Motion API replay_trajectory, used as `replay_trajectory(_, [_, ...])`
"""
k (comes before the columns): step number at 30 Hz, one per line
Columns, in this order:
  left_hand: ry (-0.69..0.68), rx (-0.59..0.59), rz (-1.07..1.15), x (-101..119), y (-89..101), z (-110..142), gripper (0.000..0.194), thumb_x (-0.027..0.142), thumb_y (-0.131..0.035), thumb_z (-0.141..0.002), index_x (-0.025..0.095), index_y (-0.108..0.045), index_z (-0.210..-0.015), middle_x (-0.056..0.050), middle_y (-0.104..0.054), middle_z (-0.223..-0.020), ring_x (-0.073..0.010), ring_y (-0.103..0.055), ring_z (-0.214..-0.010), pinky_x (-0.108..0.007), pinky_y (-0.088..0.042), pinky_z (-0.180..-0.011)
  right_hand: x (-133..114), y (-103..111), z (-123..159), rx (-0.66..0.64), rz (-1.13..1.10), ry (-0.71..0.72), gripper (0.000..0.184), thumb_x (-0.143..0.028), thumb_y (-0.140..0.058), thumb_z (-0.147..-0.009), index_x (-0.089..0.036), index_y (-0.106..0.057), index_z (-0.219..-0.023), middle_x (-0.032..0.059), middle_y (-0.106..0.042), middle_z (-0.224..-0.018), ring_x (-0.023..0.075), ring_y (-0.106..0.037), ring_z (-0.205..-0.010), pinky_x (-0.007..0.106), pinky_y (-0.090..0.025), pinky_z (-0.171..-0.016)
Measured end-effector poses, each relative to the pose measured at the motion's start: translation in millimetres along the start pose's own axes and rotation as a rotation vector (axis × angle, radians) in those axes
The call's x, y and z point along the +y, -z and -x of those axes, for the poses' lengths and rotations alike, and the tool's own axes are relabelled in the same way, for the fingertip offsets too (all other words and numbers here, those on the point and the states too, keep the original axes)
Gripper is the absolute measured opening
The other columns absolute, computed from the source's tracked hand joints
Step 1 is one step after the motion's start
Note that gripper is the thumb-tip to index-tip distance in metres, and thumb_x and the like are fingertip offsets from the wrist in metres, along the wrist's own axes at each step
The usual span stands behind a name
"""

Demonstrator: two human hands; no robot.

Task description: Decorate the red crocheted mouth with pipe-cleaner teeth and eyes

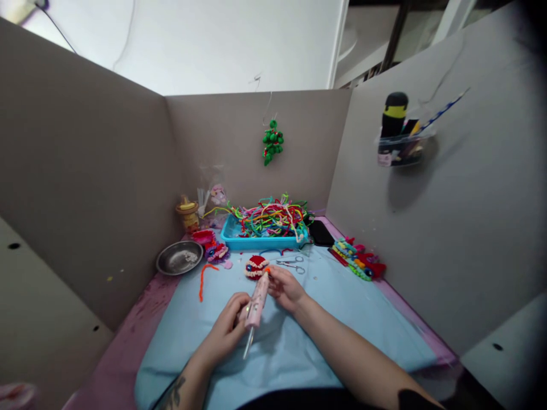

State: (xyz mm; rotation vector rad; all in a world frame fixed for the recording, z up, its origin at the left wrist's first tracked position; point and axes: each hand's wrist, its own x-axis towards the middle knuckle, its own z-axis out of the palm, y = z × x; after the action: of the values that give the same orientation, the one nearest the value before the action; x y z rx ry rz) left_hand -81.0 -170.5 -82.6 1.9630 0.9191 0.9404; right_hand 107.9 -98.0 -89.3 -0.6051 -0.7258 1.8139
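My left hand (233, 320) is wrapped round a pink glue gun (257, 302), a clear glue stick (248, 343) poking out of its back end. The gun's nozzle points away from me and meets a small orange piece (268, 270), which looks like pipe cleaner, pinched in the fingers of my right hand (287, 287). Just beyond lies a round red fuzzy piece (256, 266) with cream trim and a blue eye. Scissors (292, 264) rest on the blue cloth to its right. A bent orange pipe cleaner (202, 285) lies to the left.
A blue tray (265, 243) heaped with colourful pipe cleaners stands at the back. Left are a metal bowl (173, 259) and a brown-yellow jar (188, 215); right, a black phone (320, 233) and fuzzy colourful pieces (359, 259). Grey panels (252, 108) enclose three sides.
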Motion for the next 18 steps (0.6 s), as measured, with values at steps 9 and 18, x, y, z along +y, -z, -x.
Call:
replay_trajectory(9, [0.009, 0.004, -0.007, 1.2, -0.1, 0.3, 0.026, 0.033, -0.046, -0.086, 0.019, -0.051, -0.107, -0.008, -0.052, -0.102, -0.0222, -0.050, -0.095, -0.031, -0.039, -0.087, -0.2, 0.3, 0.3, -0.043, -0.026, 0.001, 0.023, -0.029, -0.075, -0.063, -0.015, -0.060, -0.072, -0.0053, -0.047, -0.054, 0.0027, -0.027, -0.041, 0.015, -0.015, -0.037])
replay_trajectory(18, [0.023, 0.000, -0.006, 0.0, -0.2, 1.1, 0.026, 0.033, -0.046, -0.085, 0.019, -0.051, -0.107, -0.008, -0.052, -0.102, -0.0219, -0.050, -0.094, -0.030, -0.040, -0.086, 1.7, 1.8, -0.8, -0.062, -0.038, 0.015, 0.021, -0.028, -0.075, -0.065, -0.016, -0.059, -0.071, -0.0050, -0.046, -0.054, 0.0030, -0.026, -0.042, 0.015, -0.015, -0.036])
